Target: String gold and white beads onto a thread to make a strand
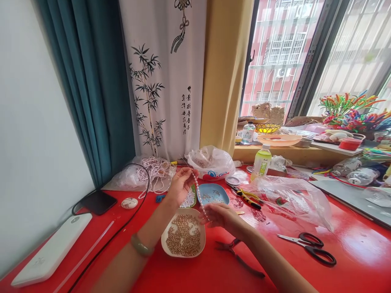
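Note:
My left hand (pixel 181 184) is raised above the table and pinches the upper end of a strand of pale pearl beads (pixel 198 195). The strand hangs down to my right hand (pixel 219 216), whose fingers pinch its lower end. Just below and between both hands sits a white dish (pixel 166 235) filled with small golden beads. A blue dish (pixel 217 192) with a few beads lies behind my right hand. A green dish (pixel 194 199) of pearly beads shows partly behind my left hand. A green bangle (pixel 140 246) is on my left wrist.
On the red table (pixel 305 268): black scissors (pixel 314 248), pliers (pixel 235 254) by my right forearm, yellow-handled pliers (pixel 248 195), clear plastic bags (pixel 293 199), a heap of pearl strands (pixel 154 173), a green bottle (pixel 262 161), a black phone (pixel 98 202), a white device (pixel 53 249) with cable.

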The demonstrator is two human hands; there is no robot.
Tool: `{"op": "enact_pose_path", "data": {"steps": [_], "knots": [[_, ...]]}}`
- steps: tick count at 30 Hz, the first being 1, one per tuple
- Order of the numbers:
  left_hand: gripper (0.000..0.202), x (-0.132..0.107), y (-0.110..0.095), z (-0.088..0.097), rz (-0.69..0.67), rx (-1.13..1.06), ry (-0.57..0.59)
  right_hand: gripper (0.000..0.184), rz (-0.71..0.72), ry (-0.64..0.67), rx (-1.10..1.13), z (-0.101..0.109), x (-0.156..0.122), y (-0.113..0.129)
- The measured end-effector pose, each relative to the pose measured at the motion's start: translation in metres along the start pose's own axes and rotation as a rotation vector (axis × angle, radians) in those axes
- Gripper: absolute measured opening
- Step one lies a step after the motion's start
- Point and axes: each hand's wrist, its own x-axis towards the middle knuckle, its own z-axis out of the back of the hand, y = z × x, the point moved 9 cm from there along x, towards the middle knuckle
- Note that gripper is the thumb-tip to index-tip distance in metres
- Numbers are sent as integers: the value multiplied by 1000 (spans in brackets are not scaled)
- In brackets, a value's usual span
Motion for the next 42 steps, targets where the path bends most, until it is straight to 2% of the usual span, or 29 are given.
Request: {"op": "enact_pose_path", "data": {"steps": [6, 12, 23, 29, 34, 42], "knots": [[7, 4, -3, 11, -23, -93, -69, 25, -56, 63, 73, -12, -3, -3], [9, 3, -8, 11, -39, -149, -91, 19, -50, 68, 30, -19, 0, -8], [10, 4, -8, 11, -23, -170, -79, 24, -28, -23, -91, -16, -2, -6], [12, 8, -5, 28, -13, -192, -166, 16, -44, -4, -11, -15, 0, -11], [11, 13, 0, 42, 2, -195, -200, 14, -93, -51, 71, -7, 2, -17], [10, 17, 1, 42, 7, -184, -178, 18, -103, -71, 66, -5, 2, -14]]}}
